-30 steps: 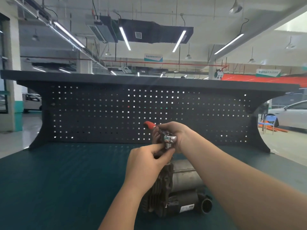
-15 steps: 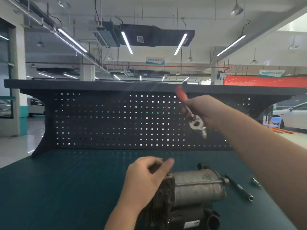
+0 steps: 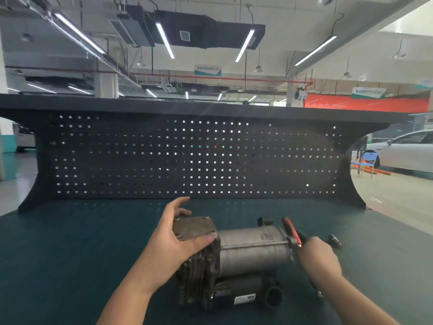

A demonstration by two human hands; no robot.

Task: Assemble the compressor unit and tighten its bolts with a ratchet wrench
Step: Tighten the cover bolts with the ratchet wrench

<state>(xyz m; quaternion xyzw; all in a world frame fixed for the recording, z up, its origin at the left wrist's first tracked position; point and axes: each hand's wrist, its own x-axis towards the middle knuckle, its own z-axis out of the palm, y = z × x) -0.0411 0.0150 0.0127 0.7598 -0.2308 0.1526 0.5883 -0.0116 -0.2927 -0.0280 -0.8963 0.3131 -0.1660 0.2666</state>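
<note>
Compressor (image 3: 236, 254): it lies on its side on the green bench (image 3: 70, 254), near the middle, close to the person. It has a ribbed block on the left and a round grey can on the right.
Top plate (image 3: 194, 227): flat and square, on top of the ribbed block. Small bolt heads show at its corners.
Left hand (image 3: 173, 240): it holds the left end of the compressor. The thumb presses the near edge of the plate and the fingers curl over the far side. The fingertips are partly hidden behind the plate.
Right hand (image 3: 318, 259): it is just right of the can, low over the bench, and it grips the wrench. It is blurry.
Wrench (image 3: 291, 232): only the red handle shows, sticking up and to the far left out of the fist. The head is hidden under the hand.
Small part (image 3: 335, 241): dark, on the bench to the far right of the hand. Too blurry to tell what it is.
Pegboard (image 3: 187, 156): a dark wall with holes at the far edge of the bench.
Black pipe end (image 3: 273, 297): at the near side of the compressor, facing the person.
</note>
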